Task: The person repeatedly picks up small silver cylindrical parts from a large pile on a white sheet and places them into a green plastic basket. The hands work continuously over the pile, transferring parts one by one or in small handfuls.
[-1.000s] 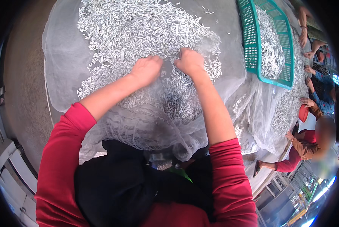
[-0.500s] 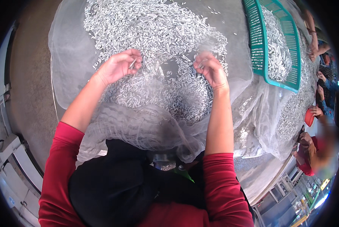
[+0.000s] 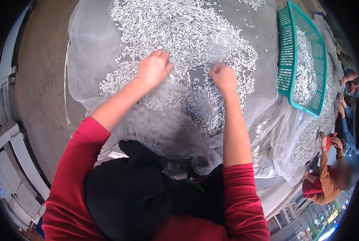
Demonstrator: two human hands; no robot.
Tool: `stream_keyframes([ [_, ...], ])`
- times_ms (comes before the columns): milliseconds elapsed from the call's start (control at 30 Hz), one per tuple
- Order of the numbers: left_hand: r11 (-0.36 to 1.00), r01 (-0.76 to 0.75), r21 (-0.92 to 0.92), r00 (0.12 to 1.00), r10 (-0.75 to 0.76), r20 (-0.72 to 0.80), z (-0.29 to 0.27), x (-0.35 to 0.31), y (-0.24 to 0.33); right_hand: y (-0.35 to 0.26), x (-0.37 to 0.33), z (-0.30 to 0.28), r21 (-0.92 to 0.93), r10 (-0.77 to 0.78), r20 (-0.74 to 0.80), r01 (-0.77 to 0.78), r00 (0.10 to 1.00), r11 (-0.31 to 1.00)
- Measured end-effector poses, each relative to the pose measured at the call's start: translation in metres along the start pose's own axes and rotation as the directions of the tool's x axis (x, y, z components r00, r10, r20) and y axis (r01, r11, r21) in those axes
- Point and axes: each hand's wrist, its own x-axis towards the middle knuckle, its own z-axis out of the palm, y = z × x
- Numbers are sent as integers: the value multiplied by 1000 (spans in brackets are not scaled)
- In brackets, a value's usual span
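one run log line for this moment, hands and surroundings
left hand: over pale pieces, grip unclear; right hand: over pale pieces, grip unclear; net: bunched, near side; green basket: right side, holding pale pieces

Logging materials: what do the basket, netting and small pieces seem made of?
Teal basket: probably smooth plastic, evenly coloured with regular holes. White netting: likely synthetic, sheer, folding softly. Short rodlike pieces: perhaps metal, silvery and glinting, though plastic is possible.
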Motion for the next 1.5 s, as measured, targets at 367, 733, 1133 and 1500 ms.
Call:
stream_keyframes([
  [367,709,278,-648,959,-160,236,-7,-2,-17,-20,-37,19,959,-323,262,-209,909,190],
  [733,24,572,-820,794,-270,545,-33,-19,-53,-71,-34,72,304,-171,-91,191,981,933],
  [1133,814,233,-532,949,-310,-60,-3,2,-42,-48,-29,41,763,72,127,-144,989,630],
  [1500,-160,506,-848,846,-97,524,-28,-16,-49,-46,-25,48,832,-31,175,-131,984,539],
])
